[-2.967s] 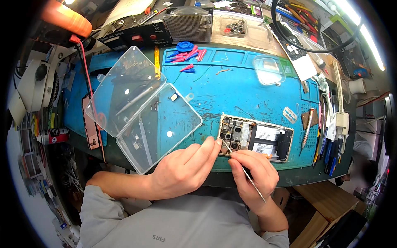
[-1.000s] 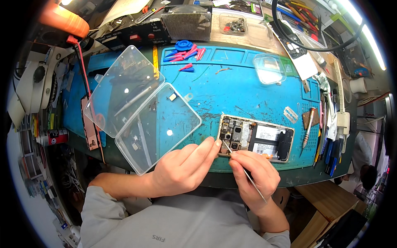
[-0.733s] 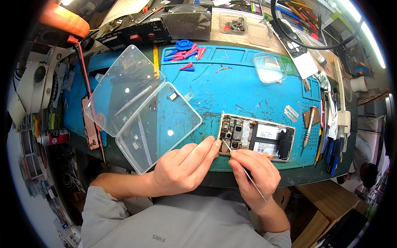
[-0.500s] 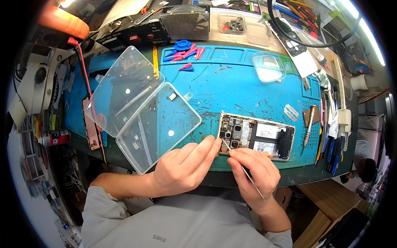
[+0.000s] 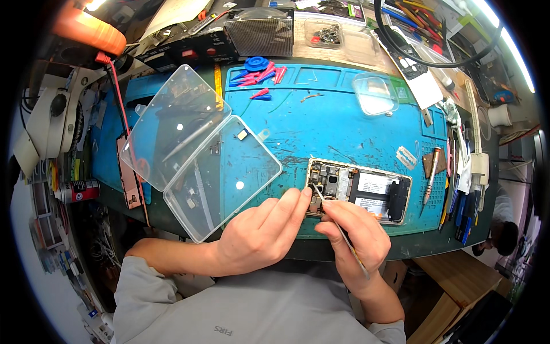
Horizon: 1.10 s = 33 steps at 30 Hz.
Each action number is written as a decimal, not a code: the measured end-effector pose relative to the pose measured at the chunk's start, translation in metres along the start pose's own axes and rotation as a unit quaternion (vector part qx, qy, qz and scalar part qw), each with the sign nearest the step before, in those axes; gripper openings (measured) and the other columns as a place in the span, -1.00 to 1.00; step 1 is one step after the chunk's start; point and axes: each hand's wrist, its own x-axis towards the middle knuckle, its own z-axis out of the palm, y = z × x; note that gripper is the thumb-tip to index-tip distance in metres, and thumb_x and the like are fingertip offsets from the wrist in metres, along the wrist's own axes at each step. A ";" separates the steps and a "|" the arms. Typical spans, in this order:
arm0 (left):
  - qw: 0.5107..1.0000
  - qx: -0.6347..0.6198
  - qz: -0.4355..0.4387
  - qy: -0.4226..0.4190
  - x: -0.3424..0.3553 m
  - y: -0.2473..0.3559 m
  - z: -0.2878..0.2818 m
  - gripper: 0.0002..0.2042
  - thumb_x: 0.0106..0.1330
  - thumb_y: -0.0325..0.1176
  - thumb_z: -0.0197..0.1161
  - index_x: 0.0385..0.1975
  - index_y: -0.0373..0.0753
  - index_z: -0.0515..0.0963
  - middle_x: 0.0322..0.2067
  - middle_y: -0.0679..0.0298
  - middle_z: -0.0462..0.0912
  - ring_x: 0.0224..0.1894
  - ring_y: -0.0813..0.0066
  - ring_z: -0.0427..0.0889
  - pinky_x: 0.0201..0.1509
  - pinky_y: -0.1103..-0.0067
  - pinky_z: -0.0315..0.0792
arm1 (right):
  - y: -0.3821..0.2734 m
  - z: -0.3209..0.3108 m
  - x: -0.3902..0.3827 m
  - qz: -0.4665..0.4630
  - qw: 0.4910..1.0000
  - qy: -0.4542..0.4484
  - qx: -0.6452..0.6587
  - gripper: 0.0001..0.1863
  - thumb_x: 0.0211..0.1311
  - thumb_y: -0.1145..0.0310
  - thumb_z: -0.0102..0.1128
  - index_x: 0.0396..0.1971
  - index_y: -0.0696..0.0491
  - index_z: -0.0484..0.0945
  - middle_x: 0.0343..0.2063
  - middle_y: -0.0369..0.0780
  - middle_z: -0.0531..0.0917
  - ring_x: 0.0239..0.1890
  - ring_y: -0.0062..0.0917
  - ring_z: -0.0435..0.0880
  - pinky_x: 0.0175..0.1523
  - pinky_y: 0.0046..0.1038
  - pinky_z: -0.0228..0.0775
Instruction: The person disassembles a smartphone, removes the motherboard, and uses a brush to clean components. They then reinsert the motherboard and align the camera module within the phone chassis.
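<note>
Phone: my opened phone (image 5: 360, 190) lies on the blue mat (image 5: 321, 123) at the tabletop's near edge.
Left hand (image 5: 260, 232): fingertips press its left end, holding nothing.
Right hand (image 5: 352, 235): pinches tweezers (image 5: 338, 229), tips inside the phone.

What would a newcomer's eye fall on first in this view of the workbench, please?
First, the opened phone with its insides bared, lying at the near edge of the blue work mat. The left hand steadies its left end while the right hand works thin tweezers into it. Left of the phone, an open clear plastic box lies spread across the mat.
</note>
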 end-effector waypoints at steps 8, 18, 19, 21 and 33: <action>1.000 -0.006 -0.004 -0.006 0.000 0.001 0.000 -0.60 0.23 -0.50 0.40 0.09 -0.48 0.68 -0.06 0.13 0.65 -0.41 0.55 0.57 -0.42 0.65 0.48 | 0.000 0.001 0.003 -0.008 1.000 0.004 -0.016 -0.68 0.16 0.37 0.57 -0.12 0.19 0.75 -0.23 -0.11 0.81 -0.26 -0.30 0.81 -0.20 -0.39 0.65; 1.000 -0.015 -0.001 -0.010 0.001 0.000 -0.002 -0.57 0.17 -0.53 0.36 0.10 -0.48 0.68 -0.05 0.11 0.64 -0.40 0.54 0.57 -0.42 0.65 0.47 | 0.000 -0.001 0.001 -0.012 1.000 0.002 -0.011 -0.69 0.15 0.40 0.58 -0.14 0.19 0.75 -0.24 -0.12 0.81 -0.28 -0.31 0.80 -0.21 -0.40 0.64; 1.000 -0.014 -0.003 -0.012 0.001 0.000 -0.002 -0.56 0.18 -0.53 0.36 0.10 -0.48 0.68 -0.05 0.11 0.64 -0.40 0.54 0.57 -0.42 0.65 0.47 | 0.001 0.000 0.001 -0.017 1.000 0.004 -0.011 -0.70 0.15 0.41 0.58 -0.14 0.19 0.75 -0.24 -0.12 0.81 -0.28 -0.31 0.80 -0.21 -0.40 0.64; 1.000 -0.012 -0.005 -0.014 0.001 0.000 -0.002 -0.56 0.18 -0.53 0.36 0.10 -0.48 0.67 -0.05 0.11 0.64 -0.40 0.54 0.57 -0.42 0.65 0.47 | 0.001 0.000 0.001 -0.016 1.000 0.005 -0.014 -0.70 0.15 0.43 0.58 -0.14 0.19 0.75 -0.24 -0.12 0.81 -0.28 -0.30 0.80 -0.21 -0.40 0.64; 1.000 -0.019 -0.005 -0.014 0.001 0.000 -0.003 -0.57 0.19 -0.53 0.37 0.11 -0.47 0.67 -0.04 0.12 0.64 -0.40 0.54 0.56 -0.42 0.64 0.47 | 0.000 -0.001 0.002 -0.019 1.000 0.005 -0.008 -0.72 0.14 0.47 0.58 -0.15 0.20 0.75 -0.25 -0.11 0.80 -0.28 -0.29 0.80 -0.20 -0.39 0.64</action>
